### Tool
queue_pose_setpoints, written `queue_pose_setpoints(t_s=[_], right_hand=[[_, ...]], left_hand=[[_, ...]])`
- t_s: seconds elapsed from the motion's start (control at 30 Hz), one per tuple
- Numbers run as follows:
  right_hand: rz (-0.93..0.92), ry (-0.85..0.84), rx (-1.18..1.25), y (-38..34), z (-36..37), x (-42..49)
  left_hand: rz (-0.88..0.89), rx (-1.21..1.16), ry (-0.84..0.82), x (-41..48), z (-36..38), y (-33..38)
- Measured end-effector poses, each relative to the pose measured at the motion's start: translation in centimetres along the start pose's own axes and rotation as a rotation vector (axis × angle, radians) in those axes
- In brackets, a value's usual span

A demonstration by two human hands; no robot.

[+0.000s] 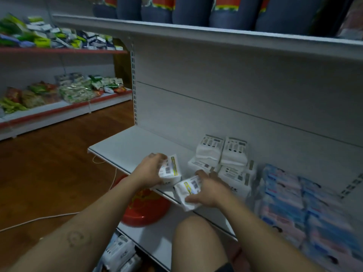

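Note:
My left hand (150, 169) grips a white tissue pack (171, 168) standing on the white shelf (125, 148), near its front edge. My right hand (209, 190) holds a second white tissue pack (187, 191), which overhangs the shelf's front edge just right of the first. Behind my right hand, several more white tissue packs (224, 154) are stacked against the back panel.
Blue and pink packs (294, 199) are piled at the right of the shelf. A red basin (145, 209) sits on the floor below, with more white packs (117, 252) beside it. My knee (196, 242) is in front. An upper shelf (196, 34) overhangs. Snack shelves (59, 95) stand at left.

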State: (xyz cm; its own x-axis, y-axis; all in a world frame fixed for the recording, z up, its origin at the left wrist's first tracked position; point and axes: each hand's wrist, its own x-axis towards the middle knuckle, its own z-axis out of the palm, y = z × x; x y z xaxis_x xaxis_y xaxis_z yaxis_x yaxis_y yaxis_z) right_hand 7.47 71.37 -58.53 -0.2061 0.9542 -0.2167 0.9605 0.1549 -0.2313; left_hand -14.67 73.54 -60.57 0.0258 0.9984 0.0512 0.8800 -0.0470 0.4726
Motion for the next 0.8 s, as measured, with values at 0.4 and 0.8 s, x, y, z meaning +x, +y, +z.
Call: queue_pose_setpoints(t_s=[0.4,0.8], right_hand=[[0.034,-0.105,-0.120,-1.3,-0.5,3.4],[0.028,-0.152,-0.126,-1.3,-0.2,5.5]], left_hand=[[0.006,-0.071,0.292,5.4,2.7,-2.0],[0.069,-0.294,0.231,14.6,6.8,2.1]])
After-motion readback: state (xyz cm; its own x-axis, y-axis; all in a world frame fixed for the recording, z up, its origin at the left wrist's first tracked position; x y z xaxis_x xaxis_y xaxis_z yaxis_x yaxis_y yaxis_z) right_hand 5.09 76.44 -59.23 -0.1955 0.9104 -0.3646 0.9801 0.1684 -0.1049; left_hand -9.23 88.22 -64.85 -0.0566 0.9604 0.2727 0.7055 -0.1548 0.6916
